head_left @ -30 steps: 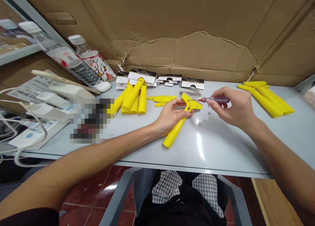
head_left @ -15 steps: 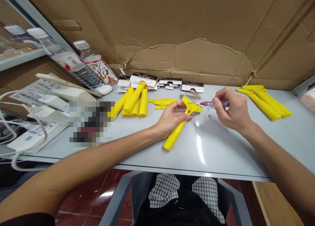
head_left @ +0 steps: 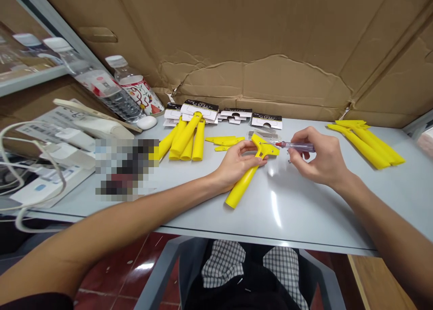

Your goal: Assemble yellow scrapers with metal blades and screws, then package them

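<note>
My left hand (head_left: 235,165) is closed round the neck of a yellow plastic scraper (head_left: 242,187), whose wide head points away from me and whose tubular handle slopes down toward the table's front edge. Small screws show in the head. In my right hand (head_left: 321,159) is a screwdriver (head_left: 297,146) with a clear purplish handle, held nearly level. Its shaft reaches left over the scraper's head; whether the tip sits in a screw I cannot tell. Loose screws (head_left: 289,160) lie by my right fingertips, partly hidden. Behind the head are thin metal strips (head_left: 262,135).
Flat yellow pieces (head_left: 226,141) lie behind my left hand. Yellow handles (head_left: 186,139) and black-and-white cards (head_left: 267,120) are piled farther back. More yellow scraper parts (head_left: 368,143) rest at right. Bottles (head_left: 138,91), a white cable (head_left: 64,175) and boxes crowd the left.
My right fingers have shifted on the screwdriver, with the thumb lower and more of the handle showing. The left hand and scraper keep nearly the same pose; the view has moved slightly.
</note>
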`<control>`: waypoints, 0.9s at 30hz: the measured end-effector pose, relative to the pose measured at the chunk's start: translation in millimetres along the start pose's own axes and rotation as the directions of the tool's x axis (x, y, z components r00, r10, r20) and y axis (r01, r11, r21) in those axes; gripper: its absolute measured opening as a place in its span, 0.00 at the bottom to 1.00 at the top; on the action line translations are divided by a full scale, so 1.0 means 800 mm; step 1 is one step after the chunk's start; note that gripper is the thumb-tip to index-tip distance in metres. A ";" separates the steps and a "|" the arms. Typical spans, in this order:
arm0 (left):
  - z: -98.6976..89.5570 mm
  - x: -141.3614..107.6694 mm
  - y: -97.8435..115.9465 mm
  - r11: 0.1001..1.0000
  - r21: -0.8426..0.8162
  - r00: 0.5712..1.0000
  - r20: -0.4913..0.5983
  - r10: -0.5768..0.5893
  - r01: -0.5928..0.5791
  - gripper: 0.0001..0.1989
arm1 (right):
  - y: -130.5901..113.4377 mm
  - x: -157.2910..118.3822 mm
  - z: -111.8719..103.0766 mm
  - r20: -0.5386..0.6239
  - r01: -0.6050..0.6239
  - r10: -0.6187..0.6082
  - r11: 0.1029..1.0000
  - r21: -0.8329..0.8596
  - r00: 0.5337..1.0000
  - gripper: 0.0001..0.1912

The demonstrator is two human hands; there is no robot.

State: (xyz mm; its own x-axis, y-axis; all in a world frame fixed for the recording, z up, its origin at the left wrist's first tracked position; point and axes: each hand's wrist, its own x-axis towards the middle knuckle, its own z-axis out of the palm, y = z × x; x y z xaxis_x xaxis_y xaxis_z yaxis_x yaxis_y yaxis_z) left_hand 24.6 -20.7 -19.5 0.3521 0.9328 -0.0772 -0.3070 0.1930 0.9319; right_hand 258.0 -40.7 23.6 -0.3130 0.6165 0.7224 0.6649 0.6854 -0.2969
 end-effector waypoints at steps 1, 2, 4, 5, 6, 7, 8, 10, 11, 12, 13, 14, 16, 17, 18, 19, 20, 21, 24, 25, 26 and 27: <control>0.001 0.000 0.001 1.000 -0.009 1.000 -0.005 -0.002 0.002 0.21 | 0.001 -0.001 0.001 -0.012 0.001 -0.001 1.000 0.000 1.000 0.07; 0.001 0.000 0.001 1.000 -0.018 1.000 -0.010 -0.004 0.003 0.21 | 0.003 -0.001 0.002 -0.027 -0.002 0.002 1.000 -0.007 1.000 0.07; 0.001 0.000 0.001 1.000 -0.030 1.000 -0.014 -0.007 0.007 0.21 | 0.007 -0.002 0.003 -0.054 -0.009 0.007 0.999 -0.033 0.998 0.06; 0.001 0.001 0.001 0.999 -0.031 1.000 -0.012 -0.007 0.006 0.21 | 0.009 -0.002 0.004 -0.065 -0.009 0.006 0.999 -0.047 0.998 0.06; 0.001 0.001 0.001 1.000 -0.029 1.000 -0.007 -0.005 0.005 0.21 | 0.011 -0.001 0.004 -0.074 -0.007 0.003 0.998 -0.057 0.997 0.07; 0.001 0.001 0.000 1.000 -0.025 1.000 -0.003 -0.002 0.002 0.21 | 0.012 -0.001 0.004 -0.079 -0.003 -0.002 0.998 -0.063 0.997 0.08; 0.000 0.001 -0.001 1.000 -0.022 1.000 0.001 0.001 -0.001 0.21 | 0.013 -0.001 0.004 -0.080 -0.003 -0.003 0.998 -0.067 0.997 0.09; -0.001 0.002 -0.002 1.000 -0.021 1.000 0.011 0.006 -0.005 0.21 | 0.014 -0.001 0.003 -0.065 -0.013 0.009 0.998 -0.063 0.998 0.07; -0.001 0.002 -0.002 1.000 -0.022 1.000 0.015 0.006 -0.006 0.22 | 0.014 -0.001 0.003 -0.051 -0.023 0.020 0.998 -0.055 0.998 0.06; -0.001 0.002 -0.003 1.000 -0.024 1.000 0.018 0.007 -0.006 0.22 | 0.014 -0.001 0.003 -0.036 -0.029 0.028 0.998 -0.047 0.999 0.05; -0.001 0.002 -0.003 1.000 -0.025 1.000 0.020 0.006 -0.005 0.22 | 0.013 -0.001 0.003 -0.024 -0.031 0.030 0.999 -0.040 0.999 0.07; -0.001 0.002 -0.003 1.000 -0.023 1.000 0.020 0.006 -0.005 0.22 | 0.012 -0.002 0.003 -0.013 -0.030 0.030 0.999 -0.031 0.999 0.09; 0.000 0.002 -0.002 1.000 -0.018 1.000 0.014 0.005 -0.005 0.22 | 0.011 -0.003 0.003 0.007 -0.030 0.030 0.999 -0.009 1.000 0.10; 0.000 0.001 -0.002 1.000 -0.016 1.000 0.006 0.006 -0.005 0.21 | 0.010 -0.003 0.003 0.017 -0.031 0.031 1.000 0.001 0.999 0.09; 0.001 0.001 -0.002 1.000 -0.015 1.000 -0.003 0.003 -0.003 0.21 | 0.010 -0.003 0.003 0.025 -0.033 0.033 0.999 0.008 0.999 0.08; 0.001 0.000 -0.001 1.000 -0.017 1.000 -0.012 -0.003 0.003 0.22 | 0.009 -0.003 0.003 0.028 -0.031 0.031 0.999 0.007 0.999 0.07; 0.001 0.000 -0.001 1.000 -0.020 1.000 -0.020 -0.006 0.006 0.22 | 0.009 -0.003 0.004 0.026 -0.023 0.023 1.000 -0.002 0.999 0.06; 0.001 0.000 0.000 1.000 -0.023 1.000 -0.025 -0.008 0.008 0.22 | 0.009 -0.003 0.004 0.019 -0.011 0.011 1.000 -0.013 1.000 0.06; 0.000 0.001 -0.001 1.000 -0.027 1.000 -0.026 -0.008 0.008 0.22 | 0.010 -0.003 0.005 -0.012 0.019 -0.020 0.999 -0.036 1.000 0.05; -0.001 0.002 -0.002 1.000 -0.027 1.000 -0.027 -0.009 0.008 0.22 | 0.011 -0.003 0.005 -0.021 0.021 -0.022 0.999 -0.035 1.000 0.05; -0.001 0.002 -0.003 1.000 -0.028 1.000 -0.028 -0.009 0.008 0.22 | 0.011 -0.003 0.005 -0.029 0.019 -0.019 0.999 -0.033 0.999 0.04; -0.002 0.002 -0.004 1.000 -0.027 1.000 -0.028 -0.008 0.007 0.22 | 0.012 -0.003 0.005 -0.032 0.014 -0.015 0.999 -0.030 0.999 0.04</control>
State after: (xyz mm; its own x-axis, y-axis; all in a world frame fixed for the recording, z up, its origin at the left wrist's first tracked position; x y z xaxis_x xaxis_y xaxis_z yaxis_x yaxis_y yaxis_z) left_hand 25.0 -19.0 -22.9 0.3292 0.9395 -0.0945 -0.3285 0.2078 0.9214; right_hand 261.9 -34.1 16.8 -0.3007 0.5937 0.7464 0.6810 0.6816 -0.2679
